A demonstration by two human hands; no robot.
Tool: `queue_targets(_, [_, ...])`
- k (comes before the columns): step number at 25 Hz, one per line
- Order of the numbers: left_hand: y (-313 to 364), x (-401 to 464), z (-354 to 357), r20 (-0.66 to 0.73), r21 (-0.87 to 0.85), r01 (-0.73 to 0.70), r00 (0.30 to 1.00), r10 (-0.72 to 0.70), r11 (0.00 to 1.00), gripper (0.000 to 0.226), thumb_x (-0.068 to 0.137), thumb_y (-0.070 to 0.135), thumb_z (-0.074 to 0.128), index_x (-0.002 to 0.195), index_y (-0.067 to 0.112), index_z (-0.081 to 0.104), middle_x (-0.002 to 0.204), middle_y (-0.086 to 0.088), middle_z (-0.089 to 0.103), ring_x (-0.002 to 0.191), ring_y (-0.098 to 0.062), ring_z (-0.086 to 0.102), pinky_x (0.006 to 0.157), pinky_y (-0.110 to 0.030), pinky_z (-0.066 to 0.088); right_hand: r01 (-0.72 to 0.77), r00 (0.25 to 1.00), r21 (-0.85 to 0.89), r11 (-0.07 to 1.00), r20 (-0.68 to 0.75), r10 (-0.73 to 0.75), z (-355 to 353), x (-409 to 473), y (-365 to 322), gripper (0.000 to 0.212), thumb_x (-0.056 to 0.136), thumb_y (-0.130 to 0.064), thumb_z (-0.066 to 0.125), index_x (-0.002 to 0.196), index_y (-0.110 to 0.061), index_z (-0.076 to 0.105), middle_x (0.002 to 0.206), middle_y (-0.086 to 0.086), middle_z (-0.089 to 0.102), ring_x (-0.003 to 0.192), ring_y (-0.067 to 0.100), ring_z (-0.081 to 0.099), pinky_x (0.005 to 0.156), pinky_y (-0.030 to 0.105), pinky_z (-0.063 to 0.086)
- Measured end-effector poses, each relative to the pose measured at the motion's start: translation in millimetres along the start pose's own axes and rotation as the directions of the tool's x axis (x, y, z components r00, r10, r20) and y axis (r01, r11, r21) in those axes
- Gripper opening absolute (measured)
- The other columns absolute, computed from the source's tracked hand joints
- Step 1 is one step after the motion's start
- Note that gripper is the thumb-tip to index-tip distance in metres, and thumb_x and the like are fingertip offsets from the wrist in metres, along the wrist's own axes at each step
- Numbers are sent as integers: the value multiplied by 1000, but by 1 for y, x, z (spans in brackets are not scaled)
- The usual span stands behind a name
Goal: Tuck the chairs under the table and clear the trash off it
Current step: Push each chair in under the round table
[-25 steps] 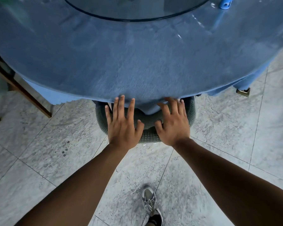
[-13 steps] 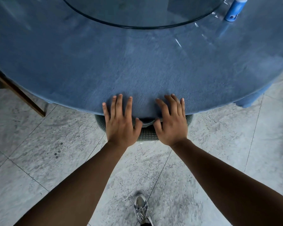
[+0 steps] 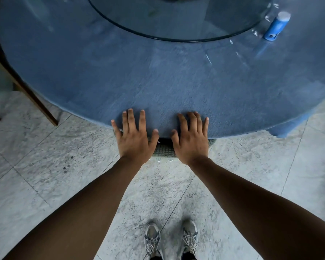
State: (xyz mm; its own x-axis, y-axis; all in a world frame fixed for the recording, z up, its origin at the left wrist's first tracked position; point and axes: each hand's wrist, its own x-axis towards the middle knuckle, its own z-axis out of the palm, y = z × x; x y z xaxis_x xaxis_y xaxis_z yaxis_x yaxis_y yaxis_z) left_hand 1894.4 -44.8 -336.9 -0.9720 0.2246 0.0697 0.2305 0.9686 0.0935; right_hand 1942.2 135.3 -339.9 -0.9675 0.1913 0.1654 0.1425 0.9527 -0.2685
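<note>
A round table [image 3: 158, 81] under a blue cloth fills the upper view. Only the grey-green woven back of a chair [image 3: 164, 150] peeks out from under the table's near edge. My left hand [image 3: 134, 136] and my right hand [image 3: 191, 138] press flat on the chair back with straight, spread fingers that reach over the table's edge. A blue bottle [image 3: 277, 26] lies on its side on the table at the far right, with small clear scraps [image 3: 208, 59] near it.
A glass turntable [image 3: 176, 17] sits in the table's middle. Dark wooden legs of another chair [image 3: 36, 102] stand at the left by the table. The floor is grey marble tile, and my two shoes [image 3: 171, 239] stand on it below.
The chair has slid further under the table, so less of its back shows. Both hands moved forward with it, and I stepped closer, bringing both shoes and the blue bottle into view.
</note>
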Motion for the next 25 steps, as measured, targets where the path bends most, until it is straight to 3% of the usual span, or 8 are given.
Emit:
queue_targets(7, [-26,-65,-43,125,-4,159,980,-157,987,80,96,70,13,164,28,4,171,-16,1,158,-36,-3,123,-65,-1,103,970,-6,995,224,-99,-26,-44,-31,70,103,-59,21,160,-18,27,165,19,24,156,40,9,126,61,4])
queue_targets(12, [-70,-121,-98,163,38,324,931,-326,945,83,94,74,5,164,30,0,171,-13,-8,157,-35,-10,123,-63,-8,314,881,6,949,371,-294,-50,-69,-96,70,102,-59,26,159,-19,28,167,19,21,155,42,13,124,64,11])
queue_targets(16, [-124,-180,-138,140,4,443,887,-439,896,84,94,74,12,164,28,9,171,-15,2,158,-36,-4,123,-64,-3,438,790,2,899,477,-386,-72,-80,-166,77,99,-66,19,163,-23,11,171,16,2,157,40,-4,124,62,-5])
queue_targets(20, [-180,-237,-169,158,-21,563,818,-553,826,86,92,76,11,164,29,9,172,-14,2,158,-34,-4,123,-63,-6,516,746,-5,856,494,-447,-85,-88,-244,84,92,-72,6,163,-26,3,171,11,-7,156,37,-11,123,62,-10])
queue_targets(25, [-267,-287,-191,135,-44,665,744,-655,746,88,90,76,10,164,29,5,172,-14,0,158,-33,-6,123,-61,-8,600,688,12,800,501,-524,-81,-104,-341,78,99,-69,17,163,-28,-4,171,6,-14,156,34,-16,123,59,-13])
